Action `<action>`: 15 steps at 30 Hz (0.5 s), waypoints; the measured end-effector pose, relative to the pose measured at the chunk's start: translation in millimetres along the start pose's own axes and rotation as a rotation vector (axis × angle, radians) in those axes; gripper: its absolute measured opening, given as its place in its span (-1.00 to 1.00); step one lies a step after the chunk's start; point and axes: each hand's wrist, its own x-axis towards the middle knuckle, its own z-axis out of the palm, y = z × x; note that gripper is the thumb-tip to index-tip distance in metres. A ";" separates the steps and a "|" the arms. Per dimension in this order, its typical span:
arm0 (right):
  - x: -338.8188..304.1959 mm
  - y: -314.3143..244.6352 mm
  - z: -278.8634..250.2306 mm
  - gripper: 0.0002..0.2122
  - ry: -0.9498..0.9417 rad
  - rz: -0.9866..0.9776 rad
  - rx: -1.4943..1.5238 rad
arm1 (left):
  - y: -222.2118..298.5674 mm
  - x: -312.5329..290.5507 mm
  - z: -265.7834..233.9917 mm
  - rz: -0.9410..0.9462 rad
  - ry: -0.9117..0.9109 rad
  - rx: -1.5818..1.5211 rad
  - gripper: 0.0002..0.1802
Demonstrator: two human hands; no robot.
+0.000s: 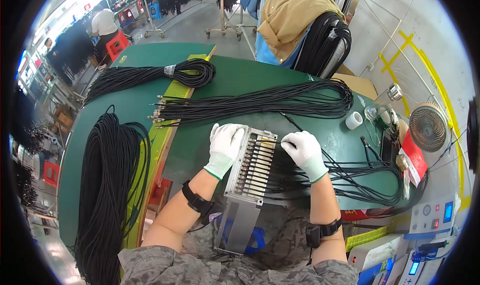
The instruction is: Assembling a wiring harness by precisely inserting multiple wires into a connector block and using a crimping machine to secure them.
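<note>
Slotted silver-metal fixture [256, 169]: white-gloved left hand [227, 141] alongside, grip unclear; right hand [303, 151] opposite, seemingly pinching dark wire [275, 142]; likely loading, needing alignment next.

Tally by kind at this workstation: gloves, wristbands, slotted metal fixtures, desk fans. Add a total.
White knit gloves, one on each hand: 2
Black wristbands, one on each arm: 2
Slotted metal fixture, between the hands: 1
Round desk fan, at right: 1
Total: 6
</note>
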 end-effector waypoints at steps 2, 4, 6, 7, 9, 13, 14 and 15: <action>-0.1 0.5 2.0 -0.91 -0.008 -0.001 -0.009 | 1.8 0.2 -1.0 0.000 -0.003 0.006 -0.78; -0.9 1.2 4.4 -0.91 -0.023 0.000 -0.025 | 3.3 -0.4 -1.0 -0.002 -0.013 0.021 -0.78; -1.3 0.6 4.7 -0.91 -0.021 0.009 -0.017 | 5.4 -1.9 0.7 0.015 -0.001 0.012 -0.78; -1.7 0.3 4.9 -0.91 -0.019 0.020 -0.008 | 6.6 -2.9 2.1 0.032 0.008 0.003 -0.78; -2.0 -1.1 5.1 -0.91 -0.017 0.027 0.002 | 5.4 -3.7 3.0 0.047 0.020 -0.005 -0.78; -0.1 -6.7 1.5 -0.91 -0.019 0.027 -0.036 | -1.8 -1.8 5.5 0.039 0.011 -0.001 -0.78; -1.5 -5.1 -0.1 -0.91 -0.012 0.032 -0.027 | -0.8 -1.0 7.7 0.039 0.006 -0.007 -0.78; -3.6 -3.8 -0.7 -0.91 -0.009 0.037 -0.016 | 0.1 -1.5 10.0 0.035 0.000 -0.012 -0.79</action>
